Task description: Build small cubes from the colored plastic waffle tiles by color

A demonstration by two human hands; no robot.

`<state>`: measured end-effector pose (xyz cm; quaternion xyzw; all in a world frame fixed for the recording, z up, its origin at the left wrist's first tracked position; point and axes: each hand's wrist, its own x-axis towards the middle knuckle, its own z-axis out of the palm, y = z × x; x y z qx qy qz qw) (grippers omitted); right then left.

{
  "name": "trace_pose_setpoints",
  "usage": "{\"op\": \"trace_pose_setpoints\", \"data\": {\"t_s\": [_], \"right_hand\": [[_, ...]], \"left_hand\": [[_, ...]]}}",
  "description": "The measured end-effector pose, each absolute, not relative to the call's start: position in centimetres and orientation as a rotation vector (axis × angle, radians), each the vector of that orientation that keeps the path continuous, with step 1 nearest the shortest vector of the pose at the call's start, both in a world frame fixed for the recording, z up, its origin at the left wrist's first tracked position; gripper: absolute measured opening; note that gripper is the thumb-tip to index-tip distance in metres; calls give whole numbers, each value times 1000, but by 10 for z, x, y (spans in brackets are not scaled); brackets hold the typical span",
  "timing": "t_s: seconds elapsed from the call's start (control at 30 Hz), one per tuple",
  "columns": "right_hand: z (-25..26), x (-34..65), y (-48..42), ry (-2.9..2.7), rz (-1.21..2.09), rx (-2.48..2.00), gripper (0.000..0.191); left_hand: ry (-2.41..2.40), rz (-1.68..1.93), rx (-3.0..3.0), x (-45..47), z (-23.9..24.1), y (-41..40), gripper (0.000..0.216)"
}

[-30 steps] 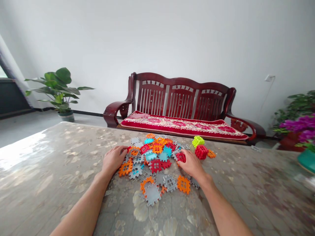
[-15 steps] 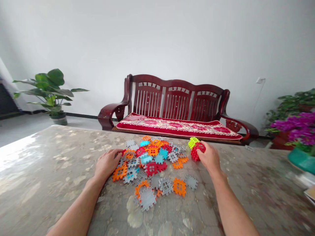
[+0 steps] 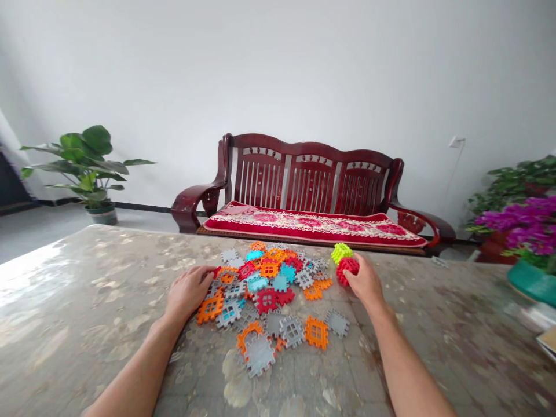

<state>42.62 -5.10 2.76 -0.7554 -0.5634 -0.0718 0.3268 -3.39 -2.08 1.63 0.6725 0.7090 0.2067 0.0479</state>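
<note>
Red block (image 3: 346, 270), faceted and knobbly, clamped between thumb and fingers of the right hand (image 3: 367, 282). Just beyond these fingers, a similar yellow-green block (image 3: 341, 253). To their left, flat notched tiles (image 3: 280, 282), several window-cut, heaped on the glossy, flower-patterned worktop (image 3: 117, 307). Left hand (image 3: 186, 291): fingers bent, touching the heap's edge; grip cannot be told.

2 bare forearms (image 3: 141, 356) stretch forward; the left hand (image 3: 187, 291) rests palm down (fingers loosely bent), the right hand (image 3: 365, 282) curls in a thumb-and-finger grip.
</note>
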Motion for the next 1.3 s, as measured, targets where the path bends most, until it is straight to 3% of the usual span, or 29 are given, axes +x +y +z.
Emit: {"op": "trace_pose_setpoints", "data": {"t_s": [0.23, 0.33, 0.43, 0.57, 0.93, 1.17, 1.3], "right_hand": [[34, 419, -54, -1438, -285, -1920, 57], [44, 402, -56, -1489, -286, -1795, 45], [52, 374, -59, -1651, 15, -1668, 25], [53, 330, -70, -1989, 325, -1588, 13], [39, 281, -92, -2159, 129, -1555, 20], [32, 259, -91, -2226, 115, -1498, 42], [30, 256, -90, -2234, 79, -1516, 34]], "left_hand": [[2159, 619, 2047, -33, 16, -20, 43], [2161, 612, 2047, -34, 16, -20, 43], [2160, 609, 2041, -33, 17, -21, 43], [2157, 631, 2037, -32, 18, -23, 43], [2146, 632, 2038, -32, 17, -22, 42], [2146, 635, 2025, -32, 17, -22, 41], [2154, 653, 2030, -31, 18, -23, 39]]}}
